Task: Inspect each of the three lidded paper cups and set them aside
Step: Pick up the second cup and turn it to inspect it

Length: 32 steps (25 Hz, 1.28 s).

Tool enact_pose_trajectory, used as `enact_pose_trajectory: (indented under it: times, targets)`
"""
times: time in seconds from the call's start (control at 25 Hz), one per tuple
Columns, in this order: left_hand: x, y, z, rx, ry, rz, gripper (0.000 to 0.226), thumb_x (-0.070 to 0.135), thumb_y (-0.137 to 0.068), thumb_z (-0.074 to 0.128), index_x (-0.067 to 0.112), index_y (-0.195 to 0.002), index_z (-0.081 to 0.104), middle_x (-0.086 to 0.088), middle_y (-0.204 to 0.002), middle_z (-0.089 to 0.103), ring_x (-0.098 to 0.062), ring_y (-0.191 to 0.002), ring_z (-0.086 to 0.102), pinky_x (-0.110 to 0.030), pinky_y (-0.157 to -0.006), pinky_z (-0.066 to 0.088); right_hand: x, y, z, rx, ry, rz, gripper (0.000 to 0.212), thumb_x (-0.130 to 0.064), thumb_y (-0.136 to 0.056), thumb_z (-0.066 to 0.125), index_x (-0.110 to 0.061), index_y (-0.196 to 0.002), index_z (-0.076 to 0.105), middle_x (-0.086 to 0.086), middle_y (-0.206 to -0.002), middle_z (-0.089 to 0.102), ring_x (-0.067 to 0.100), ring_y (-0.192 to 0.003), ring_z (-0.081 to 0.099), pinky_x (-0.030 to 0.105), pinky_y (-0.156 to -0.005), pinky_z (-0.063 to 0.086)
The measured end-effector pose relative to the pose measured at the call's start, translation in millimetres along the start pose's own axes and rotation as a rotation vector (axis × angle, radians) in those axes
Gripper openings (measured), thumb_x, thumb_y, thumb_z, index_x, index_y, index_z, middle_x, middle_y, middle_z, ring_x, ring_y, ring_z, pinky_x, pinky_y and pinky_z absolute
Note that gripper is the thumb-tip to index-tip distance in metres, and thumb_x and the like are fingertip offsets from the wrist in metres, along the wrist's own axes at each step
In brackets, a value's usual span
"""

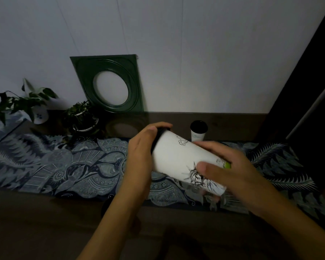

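A large white paper cup [178, 158] with a black lid and a Statue of Liberty drawing is held tilted on its side above the patterned cloth, lid end to the upper left. My left hand [141, 156] wraps the lid end. My right hand [231, 171] grips the bottom end, thumb across the drawing. A smaller white cup with a black lid [198, 130] stands upright behind, on the bare tabletop. A dark round shape [106, 205] sits at the cloth's near edge beside my left forearm; I cannot tell what it is.
A blue-grey patterned cloth [64, 166] runs across the dark wooden table [45, 222]. Two potted plants [28, 104] [83, 117] stand at the back left. A green square frame with a round opening [111, 83] leans on the wall. Dark furniture [308, 91] rises at right.
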<state>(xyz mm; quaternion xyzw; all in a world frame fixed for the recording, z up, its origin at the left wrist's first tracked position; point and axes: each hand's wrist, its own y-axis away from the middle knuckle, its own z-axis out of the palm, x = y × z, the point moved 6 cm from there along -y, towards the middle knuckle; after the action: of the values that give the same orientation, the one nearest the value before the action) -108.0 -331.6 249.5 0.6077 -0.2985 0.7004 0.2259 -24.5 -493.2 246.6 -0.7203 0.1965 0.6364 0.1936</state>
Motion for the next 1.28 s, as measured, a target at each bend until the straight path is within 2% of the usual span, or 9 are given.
enact_pose_trajectory:
  times: [0.12,0.2,0.32,0.48,0.6,0.84,0.96,1.12,1.28]
  targets:
    - [-5.3,-2.3,-1.0,0.067,0.007,-0.176,0.037,0.039,-0.078,0.046,0.023,-0.086,0.078,-0.005,-0.101,0.077,-0.027,-0.095,0.069,-0.036,-0.065,0.054,-23.0,3.9,6.0,0.114,1.084,-0.534,0.077,-0.055,-0.074,0.067,-0.033,-0.141,0.039,-0.001,-0.135,0.051,0.012,-0.098,0.063,0.025,-0.068,0.058]
    - [-4.3,-2.7,1.6,0.042,-0.006,-0.211,0.035,0.04,-0.081,0.048,0.023,-0.086,0.078,-0.005,-0.101,0.077,-0.026,-0.094,0.07,-0.034,-0.064,0.054,-21.4,6.2,8.6,0.126,1.263,-0.66,0.081,-0.055,-0.076,0.063,-0.023,-0.145,0.035,0.007,-0.133,0.052,0.02,-0.098,0.064,0.033,-0.069,0.06]
    - [4.2,-2.1,3.2,-0.007,-0.045,-0.113,0.039,0.039,-0.084,0.045,0.019,-0.092,0.078,-0.005,-0.103,0.077,-0.029,-0.099,0.069,-0.037,-0.073,0.053,-16.7,7.4,4.0,0.138,0.949,-0.488,0.081,-0.054,-0.074,0.069,-0.031,-0.145,0.038,-0.007,-0.122,0.062,0.01,-0.091,0.065,0.026,-0.067,0.059]
    - [13.4,1.2,2.9,-0.103,-0.051,0.076,0.043,0.037,-0.092,0.041,0.013,-0.106,0.074,-0.01,-0.106,0.075,-0.035,-0.099,0.068,-0.043,-0.081,0.055,12.4,6.8,8.2,-0.039,-0.292,0.135,0.061,-0.036,-0.066,0.081,-0.034,-0.124,0.061,0.006,-0.103,0.076,0.024,-0.065,0.071,0.032,-0.047,0.054]
    - [8.1,1.8,1.9,-0.078,-0.02,0.057,0.043,0.034,-0.091,0.041,0.01,-0.105,0.073,-0.015,-0.105,0.075,-0.036,-0.095,0.069,-0.044,-0.078,0.055,11.5,6.8,8.6,-0.048,-0.32,0.156,0.05,-0.034,-0.071,0.081,-0.04,-0.118,0.063,0.007,-0.103,0.075,0.024,-0.062,0.069,0.028,-0.044,0.053]
    - [0.8,-1.3,-0.9,0.013,-0.018,-0.095,0.037,0.036,-0.082,0.045,0.023,-0.09,0.078,-0.005,-0.096,0.078,-0.021,-0.087,0.071,-0.032,-0.063,0.054,-19.5,13.2,12.6,0.171,1.183,-0.648,0.086,-0.052,-0.072,0.07,-0.024,-0.146,0.035,0.005,-0.134,0.051,0.016,-0.102,0.062,0.027,-0.072,0.059]
    - [4.2,1.7,0.6,-0.039,-0.049,-0.049,0.037,0.037,-0.085,0.043,0.024,-0.091,0.078,-0.005,-0.1,0.078,-0.022,-0.094,0.071,-0.036,-0.073,0.055,-14.2,13.5,8.0,0.153,0.94,-0.495,0.083,-0.053,-0.071,0.07,-0.03,-0.145,0.039,-0.006,-0.125,0.059,0.009,-0.096,0.063,0.021,-0.069,0.057]
    - [12.3,9.3,0.8,-0.123,-0.068,0.099,0.044,0.044,-0.088,0.043,0.018,-0.104,0.075,-0.007,-0.108,0.075,-0.031,-0.104,0.067,-0.046,-0.088,0.054,7.3,13.7,9.4,-0.058,-0.209,0.108,0.053,-0.039,-0.064,0.078,-0.043,-0.115,0.067,0.004,-0.1,0.076,0.021,-0.063,0.069,0.029,-0.047,0.053]
    - [12.9,11.0,1.2,-0.071,-0.015,0.085,0.04,0.037,-0.091,0.043,0.015,-0.102,0.074,-0.01,-0.105,0.075,-0.031,-0.098,0.068,-0.044,-0.081,0.054,3.9,12.6,5.5,-0.046,-0.215,0.122,0.063,-0.046,-0.063,0.076,-0.039,-0.123,0.061,0.005,-0.108,0.073,0.018,-0.072,0.071,0.025,-0.049,0.055]
